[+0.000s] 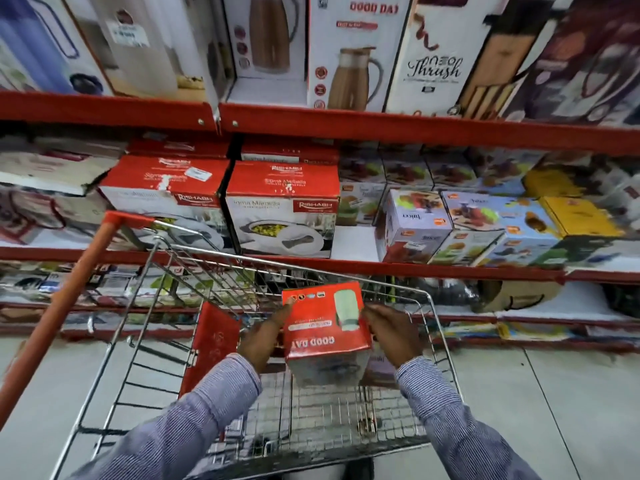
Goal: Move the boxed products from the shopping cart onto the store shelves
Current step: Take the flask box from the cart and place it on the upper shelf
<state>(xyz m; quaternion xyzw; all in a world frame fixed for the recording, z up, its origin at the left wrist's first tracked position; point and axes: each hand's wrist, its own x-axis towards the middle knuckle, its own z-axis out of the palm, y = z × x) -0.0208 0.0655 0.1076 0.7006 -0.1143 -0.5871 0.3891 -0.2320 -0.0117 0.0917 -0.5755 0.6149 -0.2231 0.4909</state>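
Both hands, left hand (266,336) and right hand (393,332), clasped a red cardboard box printed with a pale green jug (325,327) by its sides, raised above the wire-mesh steel shopping cart (311,410). The cart stood on pale grey floor tiles (554,393) before red metal store shelves (415,128) crowded with boxed kitchenware.

Long red shelves (415,128) are seen across the back, one above the other. Tall boxes with jug pictures (353,53) are stood on the top one. Red and white boxes (282,206) are stacked on the middle one, with small blue boxes (419,223) and a yellow box (581,216) beside them. A pale tiled floor (571,393) is seen below. Everything is brightly lit.
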